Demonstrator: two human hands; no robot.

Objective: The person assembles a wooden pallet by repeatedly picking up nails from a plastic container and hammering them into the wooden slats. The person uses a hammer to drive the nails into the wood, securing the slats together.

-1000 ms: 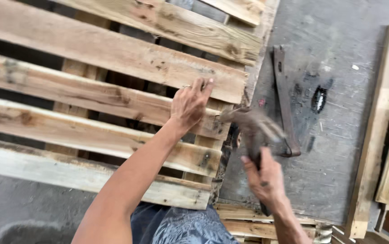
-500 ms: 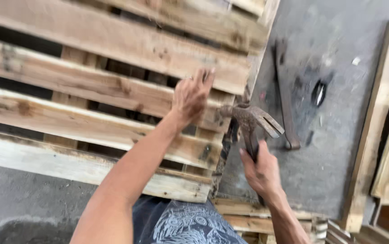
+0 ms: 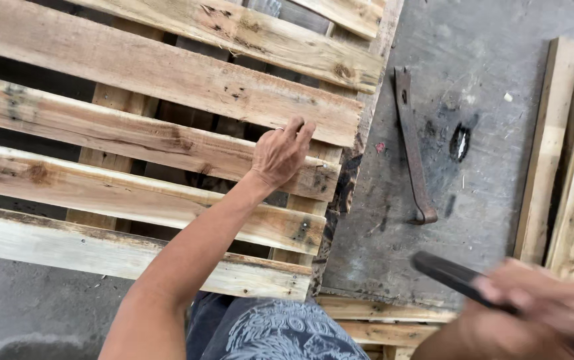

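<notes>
Now | left hand (image 3: 280, 155) spread flat, pressing a pallet slat (image 3: 133, 137) | right hand (image 3: 540, 303), blurred, fist clenched on dark hammer handle (image 3: 450, 272) right of pallet | pry bar (image 3: 412, 147) lies beside pallet edge

Grey concrete floor (image 3: 493, 87), scuffed and stained, with a dark patch and a small white speck. Right of that patch, loose wooden planks (image 3: 550, 147) lying side by side along the edge. Left of it, a rusty metal pry bar (image 3: 412, 143) flat on the concrete. Even daylight, soft shadows.
</notes>
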